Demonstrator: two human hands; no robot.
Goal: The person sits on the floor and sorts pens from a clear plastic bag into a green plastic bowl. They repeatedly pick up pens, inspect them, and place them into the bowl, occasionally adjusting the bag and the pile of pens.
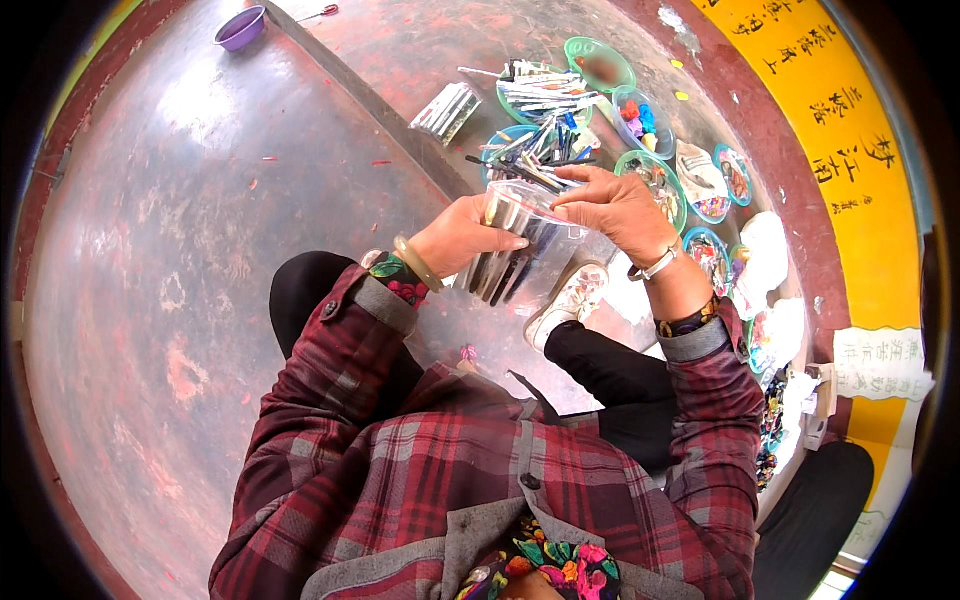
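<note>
My left hand (462, 236) is closed on the left side of a clear plastic zip bag (560, 262), thumb in front. Inside the bag stand several pens (508, 268), dark and pale, packed toward its left half. At the bag's top right, my right hand (618, 208) pinches the opening's edge between thumb and fingers. A pinkish strip runs along that edge. Just beyond the bag, a blue basket (490, 150) is heaped with dark and white pens. Behind it, a green basket (508, 98) holds mostly white pens.
A filled bag of pens (446, 112) lies left of the baskets. To the right are a bowl of colourful pieces (643, 122), a green bowl (655, 165) and further small baskets along the wall. A purple basin (240, 30) sits far left. Another person's dark-clad knee (825, 500) shows at lower right.
</note>
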